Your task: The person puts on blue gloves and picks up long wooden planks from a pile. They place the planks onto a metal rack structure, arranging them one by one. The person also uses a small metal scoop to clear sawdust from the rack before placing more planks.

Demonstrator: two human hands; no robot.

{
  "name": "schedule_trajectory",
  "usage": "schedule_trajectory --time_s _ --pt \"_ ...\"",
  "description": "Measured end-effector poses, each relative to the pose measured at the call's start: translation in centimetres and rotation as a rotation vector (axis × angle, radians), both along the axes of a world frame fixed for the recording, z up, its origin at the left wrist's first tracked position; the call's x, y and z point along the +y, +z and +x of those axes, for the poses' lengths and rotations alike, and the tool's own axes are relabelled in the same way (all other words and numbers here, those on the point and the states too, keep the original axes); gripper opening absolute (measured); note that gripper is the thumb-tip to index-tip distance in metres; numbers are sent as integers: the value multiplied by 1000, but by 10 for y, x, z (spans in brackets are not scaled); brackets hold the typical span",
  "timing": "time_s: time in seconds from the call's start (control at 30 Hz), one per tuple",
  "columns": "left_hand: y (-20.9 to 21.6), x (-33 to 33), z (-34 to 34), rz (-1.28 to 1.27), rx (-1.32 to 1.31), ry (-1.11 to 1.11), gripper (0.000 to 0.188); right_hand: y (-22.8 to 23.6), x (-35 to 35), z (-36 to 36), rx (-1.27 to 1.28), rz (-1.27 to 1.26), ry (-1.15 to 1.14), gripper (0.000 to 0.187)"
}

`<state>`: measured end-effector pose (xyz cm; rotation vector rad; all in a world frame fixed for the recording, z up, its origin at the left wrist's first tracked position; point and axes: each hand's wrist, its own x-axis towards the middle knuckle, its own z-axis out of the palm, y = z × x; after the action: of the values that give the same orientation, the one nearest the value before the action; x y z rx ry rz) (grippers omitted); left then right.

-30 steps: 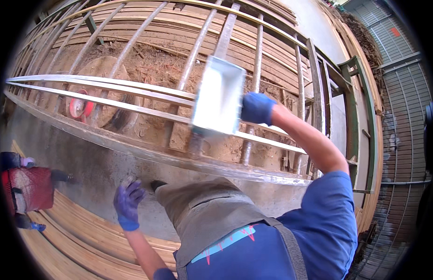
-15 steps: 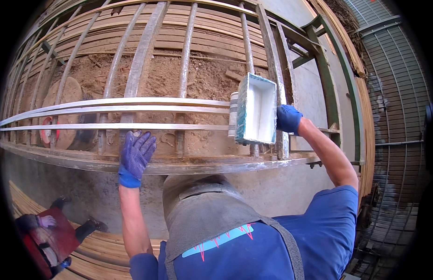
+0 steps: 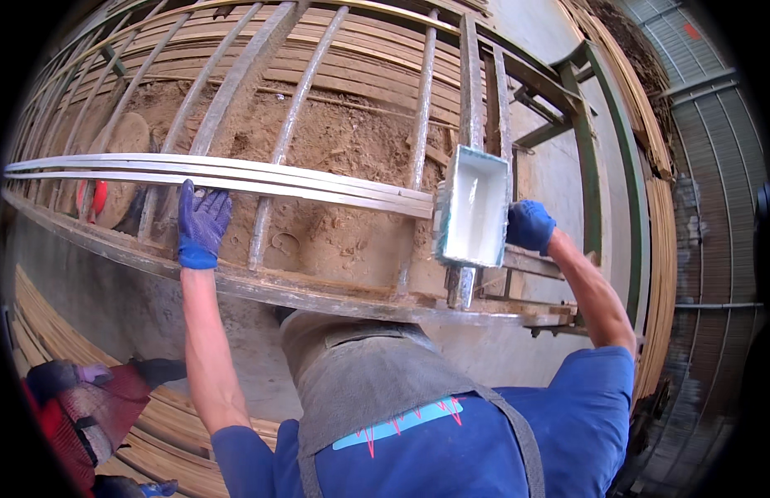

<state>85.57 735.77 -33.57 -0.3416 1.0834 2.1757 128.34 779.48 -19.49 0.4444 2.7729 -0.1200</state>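
Observation:
White-coated wooden strips [image 3: 319,182] lie close together across the bars of a metal rack. My gloved left hand [image 3: 204,226] is open, palm down, with its fingertips touching the near edge of the strips. The strips' right ends stop just short of an open rectangular box [image 3: 477,207] with a white-coated inside and teal smears on its rim. At the box's right side, my gloved right hand [image 3: 531,226] is closed; the box hides part of its grip. A ribbed roller-like piece on the box's left side is mostly hidden.
The rack's metal bars [image 3: 300,100] stand above sawdust-strewn ground [image 3: 335,141], with stacked boards [image 3: 368,51] beyond. A green metal frame [image 3: 586,141] rises at the right. At the lower left, another person [image 3: 90,407] is near more timber [image 3: 173,423].
The strips have drawn together, and their right ends now show clear of the box. My left hand has shifted left and away from me; the box and right hand have moved slightly right.

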Motion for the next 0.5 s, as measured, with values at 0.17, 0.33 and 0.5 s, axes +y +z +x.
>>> schedule_trajectory --time_s 0.17,0.33,0.5 --pt "-5 1 10 -22 11 10 73 8 23 2 141 -123 5 19" --pt "-18 -24 15 12 18 -12 63 -12 41 -15 182 -45 105 19" --pt "15 -70 32 -103 56 24 58 -37 26 -53 285 -185 170 11"
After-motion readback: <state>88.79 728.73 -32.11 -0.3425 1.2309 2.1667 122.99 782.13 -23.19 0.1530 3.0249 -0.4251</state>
